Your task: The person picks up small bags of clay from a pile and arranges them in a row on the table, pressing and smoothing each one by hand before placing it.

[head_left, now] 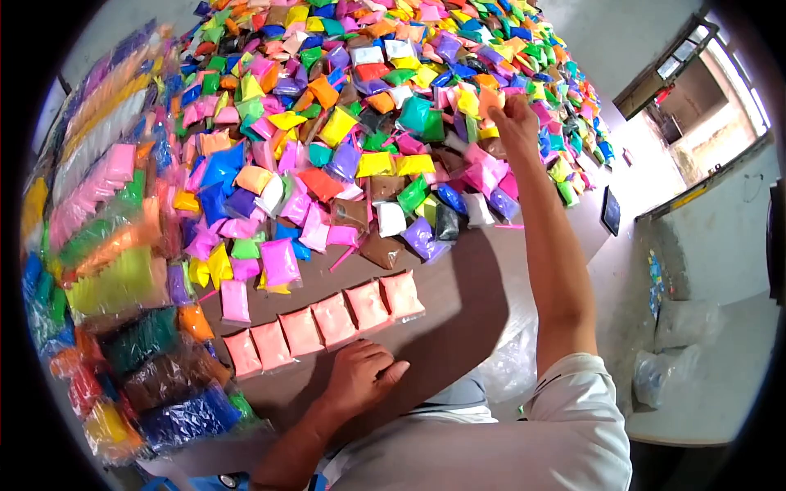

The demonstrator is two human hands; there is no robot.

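Observation:
My right hand [517, 129] reaches far out over a big heap of small coloured packets [336, 127]. Its thumb and fingers are closed on a peach packet [490, 100] at the heap's right side. Nearer to me, several salmon-pink packets [334, 319] lie side by side in a slanting row on the brown table [458, 286]. Just below that row, by the table's front edge, rests my left hand [360, 378]. Its fingers are loosely bent with the thumb apart, and nothing shows in it. A single pink packet [235, 301] lies above the row's left end.
Clear bags of packets sorted by colour [115, 278] are stacked along the left side. A dark phone [611, 210] lies at the table's right edge. Clear plastic bags [665, 372] sit on the floor to the right, and a doorway [696, 106] stands beyond.

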